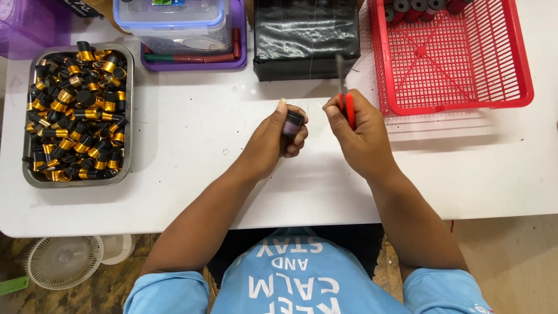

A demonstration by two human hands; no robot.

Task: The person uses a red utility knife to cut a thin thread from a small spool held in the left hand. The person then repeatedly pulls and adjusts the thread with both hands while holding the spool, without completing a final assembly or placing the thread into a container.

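My left hand [273, 139] is closed around a small dark cylindrical spool [292, 123] held just above the white table [192, 128]. My right hand [357, 131] grips red-handled scissors [346, 104] whose blades point up and away from me. The two hands sit close together near the table's middle, a few centimetres apart. A thin thread runs up from the hands toward a black wrapped block [306, 36] at the back.
A metal tray [129, 116] at the left is piled with several black-and-gold cylinders. A red plastic basket [465, 64] at the back right holds a few spools in its far corner. Clear and purple lidded boxes [192, 29] stand at the back. A white fan [64, 261] lies on the floor.
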